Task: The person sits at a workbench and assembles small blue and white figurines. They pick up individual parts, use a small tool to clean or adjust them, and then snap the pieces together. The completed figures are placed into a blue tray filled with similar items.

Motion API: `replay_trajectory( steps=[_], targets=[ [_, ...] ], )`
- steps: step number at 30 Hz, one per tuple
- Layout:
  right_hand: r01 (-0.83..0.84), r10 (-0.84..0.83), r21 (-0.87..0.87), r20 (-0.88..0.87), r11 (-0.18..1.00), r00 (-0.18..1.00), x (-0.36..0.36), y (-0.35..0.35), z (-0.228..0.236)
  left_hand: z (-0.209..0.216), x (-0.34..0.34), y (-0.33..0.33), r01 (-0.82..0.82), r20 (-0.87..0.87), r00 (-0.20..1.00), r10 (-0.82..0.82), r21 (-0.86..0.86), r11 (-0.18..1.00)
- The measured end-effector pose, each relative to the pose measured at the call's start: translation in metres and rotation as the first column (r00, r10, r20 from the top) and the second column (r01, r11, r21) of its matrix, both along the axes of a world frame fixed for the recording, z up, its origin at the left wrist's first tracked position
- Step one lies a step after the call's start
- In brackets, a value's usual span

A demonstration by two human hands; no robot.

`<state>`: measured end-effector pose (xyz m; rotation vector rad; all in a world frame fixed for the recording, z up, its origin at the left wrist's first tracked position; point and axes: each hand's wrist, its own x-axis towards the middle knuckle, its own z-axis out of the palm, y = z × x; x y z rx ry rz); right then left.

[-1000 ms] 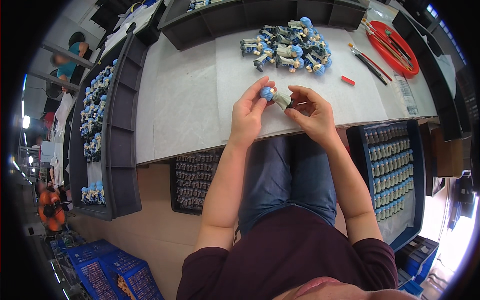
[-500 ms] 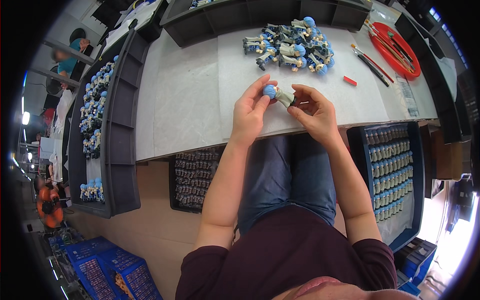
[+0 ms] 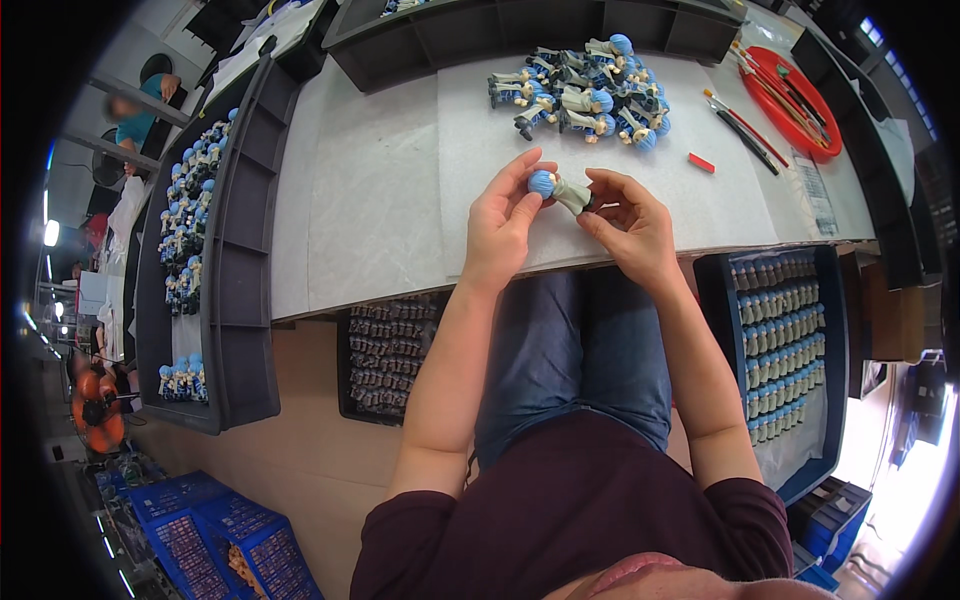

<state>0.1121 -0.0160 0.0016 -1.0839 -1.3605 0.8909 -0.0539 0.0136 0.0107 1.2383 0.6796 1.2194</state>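
A small figurine (image 3: 570, 194) with blue hair and a pale grey-green coat is held between my two hands, above the table's front edge. Its head end is gripped by my left hand (image 3: 503, 215), thumb and fingers closed round it. The dark base end sits in the fingertips of my right hand (image 3: 635, 225). Beyond my hands lies a heap of similar blue-haired figurines (image 3: 590, 100), piled on white paper (image 3: 465, 170). The figurine's underside is hidden by my fingers.
Right of the heap are a red cap-like piece (image 3: 701, 162), thin brushes (image 3: 748, 135) and a red tray (image 3: 826, 150) of brushes. Grey crates (image 3: 240, 250) of figurines stand left and behind. A blue crate (image 3: 838, 400) with figurine rows sits lower right; another crate (image 3: 345, 395) is under the table.
The figurine's head has turned slightly between my fingers. Both hands stay in nearly the same place, and the heap is unchanged.
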Motion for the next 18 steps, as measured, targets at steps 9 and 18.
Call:
replay_trajectory(
  steps=[9,18],
  targets=[
    [-0.038,0.029,-0.060,-0.155,0.997,0.988,0.001,-0.002,0.004,-0.007,0.002,0.002,-0.048,0.000,0.999,0.048,-0.034,0.998],
    [-0.061,0.039,-0.133,-0.163,0.989,0.986,0.004,-0.002,0.007,0.003,0.001,-0.001,-0.068,-0.200,0.979,0.039,-0.136,0.988]
  ],
)
